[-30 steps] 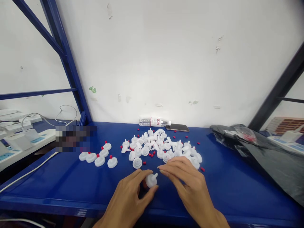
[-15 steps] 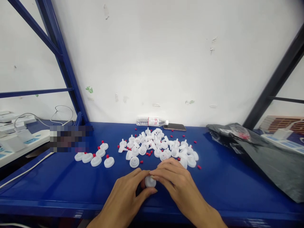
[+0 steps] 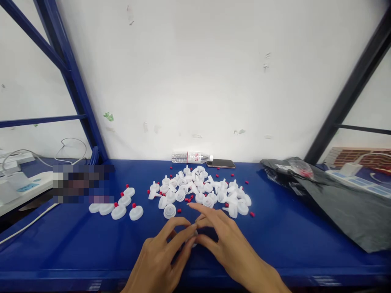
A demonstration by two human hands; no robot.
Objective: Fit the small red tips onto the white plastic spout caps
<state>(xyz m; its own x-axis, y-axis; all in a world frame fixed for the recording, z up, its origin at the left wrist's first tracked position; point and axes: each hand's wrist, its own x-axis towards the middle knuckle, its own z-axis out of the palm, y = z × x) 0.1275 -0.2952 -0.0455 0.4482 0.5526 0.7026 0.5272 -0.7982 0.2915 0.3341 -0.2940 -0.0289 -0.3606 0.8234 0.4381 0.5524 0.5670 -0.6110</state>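
My left hand (image 3: 163, 254) and my right hand (image 3: 230, 246) meet near the table's front edge. Between their fingertips is a white plastic nozzle cap (image 3: 194, 245), mostly hidden by the fingers. Both hands are closed on it in a pinch. Just beyond them lies a pile of loose white nozzle caps (image 3: 208, 202), some upturned so their threaded undersides show. Small red tips (image 3: 252, 214) are scattered in and around the pile. To the left stand several white nozzle caps with red tips (image 3: 136, 213) on their spouts.
A clear plastic bottle (image 3: 192, 157) lies against the wall beside a phone (image 3: 221, 164). Dark plastic bags (image 3: 330, 207) cover the right side of the blue table (image 3: 70, 240). Power strips with cables stand at the far left (image 3: 36, 183) and right (image 3: 360, 181).
My fingers have shifted around the nozzle cap, covering more of it. My right index finger is now raised and stretched out. The whole view has moved slightly to the right.
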